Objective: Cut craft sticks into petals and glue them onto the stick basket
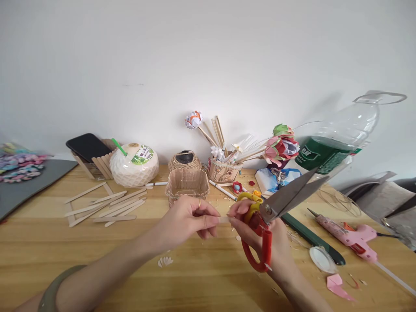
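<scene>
My left hand (pixel 198 216) pinches one end of a short pale strip (pixel 224 220), which looks like a bit of craft stick. The other end sits between the thumb and finger of my right hand (pixel 250 229). That same hand also carries scissors (pixel 276 203) with one red and one yellow handle, their blades parted and pointing up to the right. Behind my left hand stands a small box (pixel 187 184) with scalloped stick sides. Small cut stick tips (pixel 165 261) lie on the table below the left hand.
Craft sticks (pixel 113 206) lie scattered at left, near a white coconut (pixel 134 167) with a green straw. Paper flowers (pixel 281 147) and a tilted large bottle (pixel 334 138) stand at back right. A pink glue gun (pixel 351 238) and a green-handled tool (pixel 312 236) lie at right.
</scene>
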Demonstrator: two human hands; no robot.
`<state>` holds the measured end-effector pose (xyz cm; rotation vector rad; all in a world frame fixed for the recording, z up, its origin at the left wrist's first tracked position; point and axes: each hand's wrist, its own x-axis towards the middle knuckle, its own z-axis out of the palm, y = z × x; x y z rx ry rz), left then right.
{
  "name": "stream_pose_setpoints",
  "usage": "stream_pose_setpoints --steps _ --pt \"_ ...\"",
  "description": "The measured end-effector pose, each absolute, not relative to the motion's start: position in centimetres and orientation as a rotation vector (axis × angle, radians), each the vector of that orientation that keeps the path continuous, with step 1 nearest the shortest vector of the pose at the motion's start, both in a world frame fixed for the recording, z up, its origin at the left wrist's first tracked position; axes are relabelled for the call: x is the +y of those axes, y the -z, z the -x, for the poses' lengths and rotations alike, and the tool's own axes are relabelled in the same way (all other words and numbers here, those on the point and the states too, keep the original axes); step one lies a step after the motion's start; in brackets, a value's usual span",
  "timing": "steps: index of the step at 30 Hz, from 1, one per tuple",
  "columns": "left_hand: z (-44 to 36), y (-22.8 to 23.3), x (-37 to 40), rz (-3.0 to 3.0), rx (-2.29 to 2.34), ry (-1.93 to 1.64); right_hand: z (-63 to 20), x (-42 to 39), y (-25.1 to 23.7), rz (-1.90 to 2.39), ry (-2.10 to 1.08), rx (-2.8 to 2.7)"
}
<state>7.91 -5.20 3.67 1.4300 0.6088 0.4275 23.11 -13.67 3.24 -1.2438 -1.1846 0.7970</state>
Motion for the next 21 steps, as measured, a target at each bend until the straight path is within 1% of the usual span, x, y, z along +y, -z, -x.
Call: stream_pose_setpoints --steps 4,8,12,16,21 --pt "-8.1 -3.5 -5.2 -1.430 0.631 -0.462 -23.1 -13.8 -3.6 1.258 -0.686 -1.185" --pt "-8.0 -3.8 -5.3 -1.413 0.657 -0.542 -23.4 -13.7 -3.3 1.322 -0.686 -1.105" --pt "-7.9 -4.5 -5.5 -1.383 0.644 -0.604 -23.7 -13.6 -2.8 1.338 -0.758 -1.120" --pt "-7.6 -5.3 -5.6 -1.393 0.583 -0.681 -23.8 -13.8 -2.9 1.309 -0.865 -1.269" --pt "-7.2 -5.8 -5.6 -1.412 0.525 -0.762 -23.8 -14.2 -3.6 1.493 -1.004 -1.531"
